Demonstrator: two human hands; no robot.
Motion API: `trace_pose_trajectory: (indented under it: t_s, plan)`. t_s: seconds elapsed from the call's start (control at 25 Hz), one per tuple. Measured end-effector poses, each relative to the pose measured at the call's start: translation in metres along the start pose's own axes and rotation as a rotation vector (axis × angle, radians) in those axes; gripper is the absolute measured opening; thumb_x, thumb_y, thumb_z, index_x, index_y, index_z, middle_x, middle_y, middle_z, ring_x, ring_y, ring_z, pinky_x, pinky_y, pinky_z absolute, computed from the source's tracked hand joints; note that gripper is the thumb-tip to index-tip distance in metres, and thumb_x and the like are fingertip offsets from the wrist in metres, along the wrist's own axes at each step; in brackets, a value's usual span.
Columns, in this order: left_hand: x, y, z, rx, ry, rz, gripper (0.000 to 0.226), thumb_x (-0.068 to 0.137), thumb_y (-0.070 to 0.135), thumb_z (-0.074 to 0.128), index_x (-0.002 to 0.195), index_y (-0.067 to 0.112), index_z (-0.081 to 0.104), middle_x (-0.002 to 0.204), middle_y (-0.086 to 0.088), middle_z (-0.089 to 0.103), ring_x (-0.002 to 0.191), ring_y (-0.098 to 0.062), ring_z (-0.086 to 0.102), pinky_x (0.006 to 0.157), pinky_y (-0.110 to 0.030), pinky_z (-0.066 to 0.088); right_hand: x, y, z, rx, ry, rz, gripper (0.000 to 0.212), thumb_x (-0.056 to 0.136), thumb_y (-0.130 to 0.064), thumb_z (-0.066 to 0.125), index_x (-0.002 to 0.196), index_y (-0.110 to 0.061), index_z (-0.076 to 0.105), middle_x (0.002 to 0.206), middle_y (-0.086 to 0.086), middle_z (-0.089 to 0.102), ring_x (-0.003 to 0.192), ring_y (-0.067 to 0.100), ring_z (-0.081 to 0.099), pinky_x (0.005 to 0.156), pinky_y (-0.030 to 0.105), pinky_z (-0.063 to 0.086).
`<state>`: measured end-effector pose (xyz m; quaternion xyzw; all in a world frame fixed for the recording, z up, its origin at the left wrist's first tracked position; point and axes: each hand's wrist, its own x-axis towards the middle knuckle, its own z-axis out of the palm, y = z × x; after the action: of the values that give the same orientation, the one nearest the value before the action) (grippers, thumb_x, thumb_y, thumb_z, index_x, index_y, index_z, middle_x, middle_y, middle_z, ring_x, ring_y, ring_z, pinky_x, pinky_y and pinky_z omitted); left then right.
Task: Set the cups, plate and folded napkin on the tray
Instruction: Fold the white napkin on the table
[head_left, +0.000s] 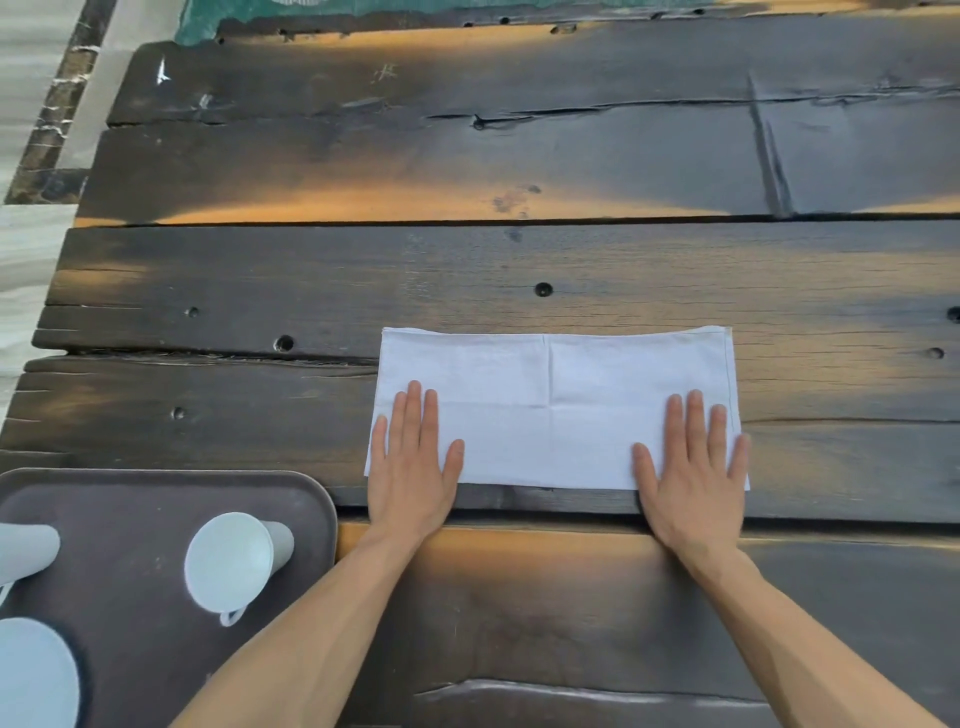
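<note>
Desk (519, 270): dark, weathered wooden planks with cracks, bolt holes and worn orange-brown patches; pale flooring shows past its left edge, green netting at the far edge.

Napkin (556, 410): white cloth, folded into a long rectangle with crease lines across it, lying flat on the desk right of centre, its near edge close to a gap between planks. Not on the tray.

Left hand (413, 467): flat, palm down, fingers spread apart, pressing the napkin's near left corner; grips nothing.

Right hand (691, 478): flat, palm down, fingers spread apart, pressing the napkin's near right corner; grips nothing. Both bare forearms reach in from the bottom edge.

Tray (156, 499): dark brown, rounded corners, at the near left of the desk, just beside the left hand and apart from the napkin.

Cup (231, 558): pale blue-white, handle toward the viewer, standing on the tray near its right side.

Second cup (26, 551): same colour, on the tray, cut off by the left edge.

Plate (34, 675): pale, round, on the tray at the lower left corner, partly out of view.
</note>
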<state>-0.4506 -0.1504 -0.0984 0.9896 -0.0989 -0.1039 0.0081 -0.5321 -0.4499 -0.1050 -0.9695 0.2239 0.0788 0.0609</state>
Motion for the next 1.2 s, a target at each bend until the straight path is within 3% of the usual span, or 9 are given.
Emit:
trace_pose_trajectory:
  t_s: [0.32,0.44,0.52,0.64,0.76,0.88,1.04,1.12,1.2]
  plan:
    - [-0.003,0.006,-0.001,-0.059,0.029,-0.193,0.071,0.101,0.05,0.017,0.156,0.005,0.009,0.162,-0.023,0.004,0.15,-0.037,0.007,0.121,-0.047,0.011,-0.006,0.017,-0.005,0.023,-0.007,0.137,0.074,0.096,-0.058,0.009,0.157,-0.017,0.005,0.165,0.003,0.006,0.152,0.029,0.004,0.121,0.055,0.006]
    - [-0.001,0.006,-0.004,-0.143,0.006,-0.261,0.076,0.1,0.055,0.022,0.156,0.005,0.004,0.163,-0.021,0.0,0.15,-0.034,0.004,0.122,-0.045,0.008,-0.006,0.015,-0.007,0.025,-0.024,0.133,0.074,0.095,-0.058,0.008,0.157,-0.017,0.004,0.165,0.003,0.003,0.152,0.029,0.002,0.121,0.054,0.003]
    - [0.006,0.006,-0.014,-0.257,0.021,-0.368,0.08,0.098,0.056,0.034,0.156,0.006,0.009,0.163,-0.016,0.01,0.148,-0.033,0.012,0.119,-0.045,0.015,-0.008,0.016,-0.009,0.037,-0.02,0.131,0.075,0.095,-0.057,0.009,0.157,-0.017,0.006,0.165,0.003,0.005,0.152,0.029,0.003,0.121,0.054,0.005]
    - [0.024,0.001,-0.034,-0.293,0.063,-0.494,0.076,0.093,0.051,0.055,0.151,0.011,0.026,0.148,-0.011,0.037,0.127,-0.034,0.039,0.1,-0.049,0.035,-0.011,0.026,-0.014,0.042,-0.02,0.068,0.075,0.094,-0.056,0.011,0.157,-0.015,0.012,0.165,0.004,0.011,0.151,0.029,0.008,0.121,0.052,0.009]
    - [0.041,-0.004,-0.047,-0.495,-0.044,-0.632,0.077,0.084,0.047,0.069,0.145,0.017,0.033,0.134,-0.012,0.042,0.111,-0.038,0.053,0.093,-0.048,0.044,-0.015,0.04,-0.017,0.029,-0.023,0.001,0.075,0.094,-0.054,0.009,0.157,-0.014,0.015,0.164,0.003,0.013,0.151,0.028,0.01,0.121,0.05,0.011]
    - [0.058,-0.018,-0.051,-0.676,-0.148,-0.755,0.063,0.076,0.04,0.078,0.125,0.017,0.044,0.12,-0.009,0.053,0.101,-0.034,0.058,0.083,-0.04,0.047,-0.017,0.05,-0.019,0.035,-0.029,-0.044,0.073,0.094,-0.053,0.01,0.157,-0.015,0.016,0.164,0.002,0.014,0.152,0.027,0.009,0.122,0.05,0.01]
    - [0.069,-0.039,-0.054,-0.733,-0.21,-0.618,0.028,0.088,0.037,0.063,0.094,0.01,0.057,0.098,-0.006,0.065,0.096,-0.031,0.061,0.077,-0.038,0.049,-0.026,0.065,-0.017,0.02,-0.039,-0.056,0.07,0.095,-0.051,0.012,0.157,-0.019,0.015,0.164,-0.002,0.011,0.152,0.025,0.007,0.122,0.051,0.008]
    - [0.065,-0.041,-0.062,-0.716,-0.143,-0.529,0.028,0.093,0.034,0.054,0.078,0.011,0.051,0.083,-0.003,0.06,0.085,-0.03,0.057,0.063,-0.036,0.04,-0.028,0.069,-0.017,0.02,-0.033,-0.05,0.068,0.095,-0.049,0.013,0.157,-0.02,0.016,0.164,-0.002,0.012,0.152,0.025,0.009,0.121,0.051,0.009]
    - [0.058,-0.033,-0.078,-0.744,-0.08,-0.48,0.028,0.092,0.034,0.054,0.074,0.013,0.049,0.075,0.001,0.057,0.075,-0.024,0.053,0.06,-0.035,0.035,-0.027,0.07,-0.016,0.023,-0.025,-0.05,0.067,0.095,-0.048,0.015,0.156,-0.021,0.017,0.163,-0.002,0.016,0.151,0.025,0.011,0.121,0.051,0.009]
